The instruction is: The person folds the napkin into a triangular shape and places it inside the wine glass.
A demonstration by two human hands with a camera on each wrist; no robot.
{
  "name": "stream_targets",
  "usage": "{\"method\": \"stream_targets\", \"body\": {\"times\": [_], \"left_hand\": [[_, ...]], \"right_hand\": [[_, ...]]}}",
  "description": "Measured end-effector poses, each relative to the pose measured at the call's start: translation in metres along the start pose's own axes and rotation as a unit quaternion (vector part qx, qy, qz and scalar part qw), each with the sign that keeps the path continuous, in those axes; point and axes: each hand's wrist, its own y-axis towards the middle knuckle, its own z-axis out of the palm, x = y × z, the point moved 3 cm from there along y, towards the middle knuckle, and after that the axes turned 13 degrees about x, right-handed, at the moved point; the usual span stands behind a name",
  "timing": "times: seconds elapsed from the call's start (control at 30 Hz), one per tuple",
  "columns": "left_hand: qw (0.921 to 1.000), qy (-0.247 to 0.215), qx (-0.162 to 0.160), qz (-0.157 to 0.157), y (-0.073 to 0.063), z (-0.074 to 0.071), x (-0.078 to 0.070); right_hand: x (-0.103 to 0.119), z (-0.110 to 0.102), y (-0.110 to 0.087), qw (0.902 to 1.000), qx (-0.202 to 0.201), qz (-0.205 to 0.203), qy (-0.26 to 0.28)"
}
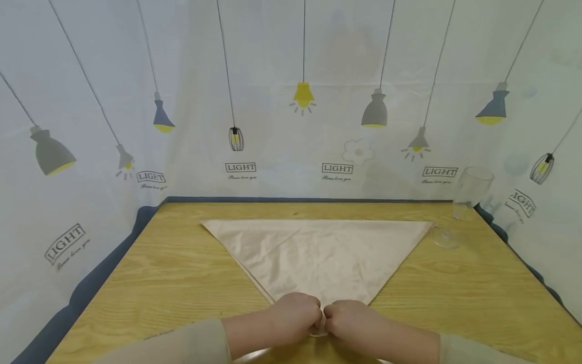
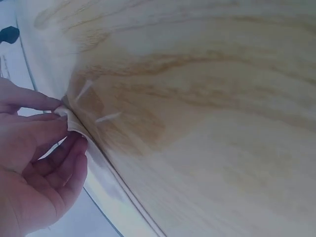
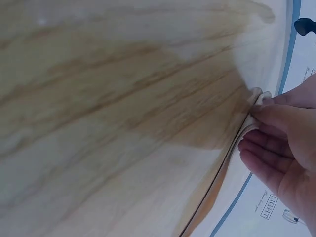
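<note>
A pale pink cloth napkin (image 1: 318,253), folded into a triangle, lies on the wooden table with its long edge at the far side and its point towards me. At that near point my left hand (image 1: 297,316) and my right hand (image 1: 352,321) sit close together, knuckles nearly touching. The left wrist view shows the left thumb and fingers pinching the napkin's edge (image 2: 101,150). In the right wrist view, the right thumb and fingers pinch the cloth (image 3: 247,127) in the same way. The hands cover most of the near point.
A clear stemmed glass (image 1: 473,187) stands near the far right corner, its round foot (image 1: 445,238) close to the napkin's right tip. The wooden table (image 1: 182,263) is bordered by a blue-edged white curtain (image 1: 273,126) printed with lamps.
</note>
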Motion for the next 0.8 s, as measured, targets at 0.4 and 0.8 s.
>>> {"method": "stream_targets", "body": {"times": [0.4,0.8], "left_hand": [[0.9995,0.015,-0.023,0.019,-0.004,0.002,-0.003],[0.9998,-0.012,0.009,-0.008,-0.011,0.0,-0.003]], "right_hand": [[-0.003,0.003,0.0,0.9991,-0.007,-0.041,-0.012],[-0.006,0.005,-0.001,0.9966,-0.003,-0.001,0.082]]}}
